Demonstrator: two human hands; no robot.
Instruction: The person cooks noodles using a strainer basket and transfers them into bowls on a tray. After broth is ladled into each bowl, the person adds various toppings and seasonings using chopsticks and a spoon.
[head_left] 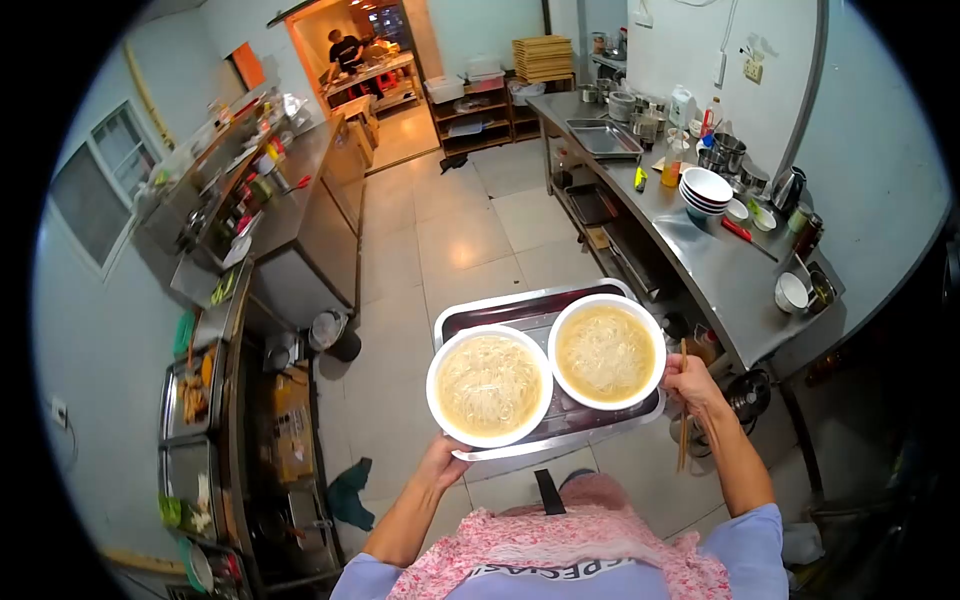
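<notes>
A metal tray (500,300) is held out in front of my body, over the floor. Two white bowls of noodles in broth stand on it side by side, the left bowl (490,387) nearer to me than the right bowl (607,352). My left hand (441,463) grips the tray's near left edge, its fingers partly hidden underneath. At the right side, my right hand (690,384) is closed on the tray's edge by the right bowl. A pair of chopsticks (683,440) also runs through my right hand, pointing down.
A steel counter (690,235) on the right carries stacked bowls (706,190), a red-handled knife (748,238), a kettle (789,187) and pots. Another counter (300,210) and a bin (335,335) are at left. Tiled floor leads to a doorway where a person (346,52) stands.
</notes>
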